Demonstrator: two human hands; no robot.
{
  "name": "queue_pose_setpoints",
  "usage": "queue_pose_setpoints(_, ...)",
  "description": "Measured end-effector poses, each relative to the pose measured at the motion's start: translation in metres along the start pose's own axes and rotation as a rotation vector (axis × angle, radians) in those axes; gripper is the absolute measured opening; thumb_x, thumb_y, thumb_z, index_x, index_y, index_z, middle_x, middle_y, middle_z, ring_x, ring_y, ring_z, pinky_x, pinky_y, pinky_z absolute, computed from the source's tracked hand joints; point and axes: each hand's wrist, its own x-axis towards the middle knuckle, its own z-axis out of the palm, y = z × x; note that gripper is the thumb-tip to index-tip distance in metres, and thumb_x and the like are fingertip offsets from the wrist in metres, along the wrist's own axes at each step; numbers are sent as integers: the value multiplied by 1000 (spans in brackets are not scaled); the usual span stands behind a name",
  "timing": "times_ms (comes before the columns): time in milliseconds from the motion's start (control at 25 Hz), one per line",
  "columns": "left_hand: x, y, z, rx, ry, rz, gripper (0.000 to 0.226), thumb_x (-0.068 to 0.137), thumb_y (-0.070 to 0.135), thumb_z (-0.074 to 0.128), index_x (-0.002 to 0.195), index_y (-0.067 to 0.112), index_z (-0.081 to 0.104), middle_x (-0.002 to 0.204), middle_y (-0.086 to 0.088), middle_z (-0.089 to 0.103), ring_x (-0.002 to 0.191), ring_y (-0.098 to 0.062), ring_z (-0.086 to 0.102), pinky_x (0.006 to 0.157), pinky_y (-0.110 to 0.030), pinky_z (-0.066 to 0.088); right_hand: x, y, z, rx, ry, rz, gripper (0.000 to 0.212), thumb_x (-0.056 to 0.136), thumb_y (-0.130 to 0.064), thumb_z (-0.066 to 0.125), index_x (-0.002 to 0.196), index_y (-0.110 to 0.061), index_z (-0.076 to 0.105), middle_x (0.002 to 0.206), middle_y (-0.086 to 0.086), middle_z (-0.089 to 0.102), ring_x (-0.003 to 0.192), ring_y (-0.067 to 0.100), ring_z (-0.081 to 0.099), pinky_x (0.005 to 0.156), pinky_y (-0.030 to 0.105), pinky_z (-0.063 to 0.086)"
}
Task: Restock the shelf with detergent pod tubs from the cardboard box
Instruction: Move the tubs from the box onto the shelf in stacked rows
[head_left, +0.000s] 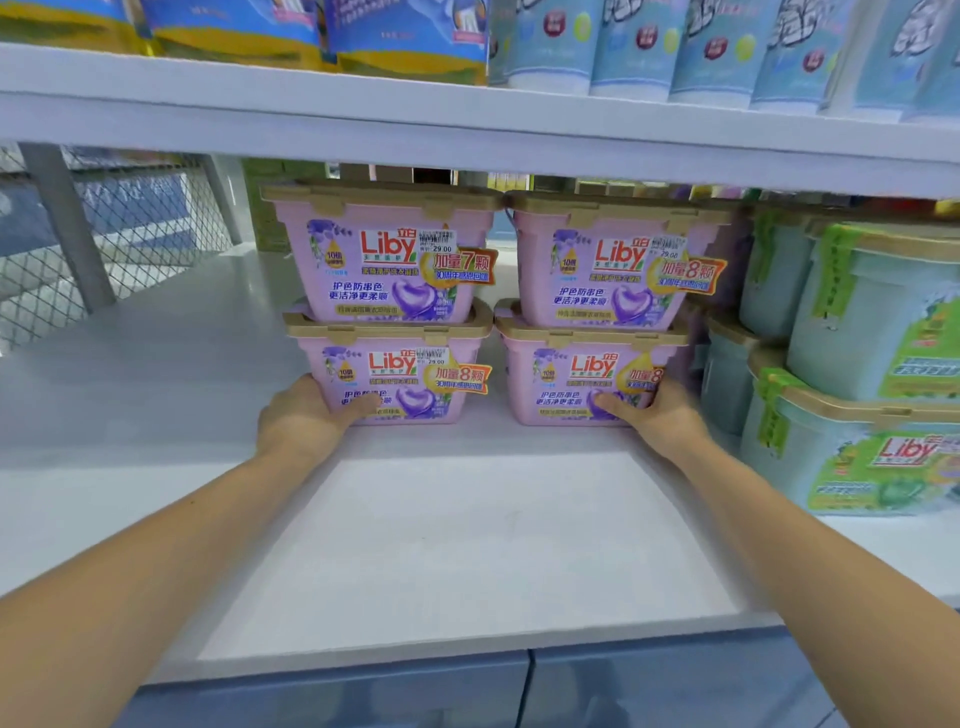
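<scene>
Two stacks of pink detergent pod tubs with tan lids stand side by side deep on the white shelf (415, 545), each two high. My left hand (306, 415) holds the outer left lower corner of the bottom left tub (410, 379), thumb across its front. My right hand (654, 415) holds the outer right lower corner of the bottom right tub (576, 384), thumb on its front. The upper left tub (384, 254) and upper right tub (613, 265) rest on them. No cardboard box is in view.
Pale green tubs (857, 395) are stacked close on the right, nearer the shelf front. A wire mesh panel (104, 234) closes the shelf's left end. The shelf board above (467, 130) hangs low over the stacks and carries blue pouches (675, 47).
</scene>
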Motion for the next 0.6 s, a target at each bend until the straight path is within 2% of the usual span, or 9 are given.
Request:
queue_pose_setpoints(240,12,24,18,26,-36,-7,58,78,51,63,116,7,56,123,-18,62,112,-38,57,89,-40,45,16,1,-8,2,7,18,58,73,-36,74,122,-13,53,126,9,62,114,29,57,96,34,42)
queue_pose_setpoints(600,18,28,27,36,-16,1,59,80,52,61,116,6,54,123,-18,62,113,-37,55,93,-40,44,26,3,-8,13,-26,19,56,77,-31,71,125,-12,51,131,9,58,121,30,52,101,34,37)
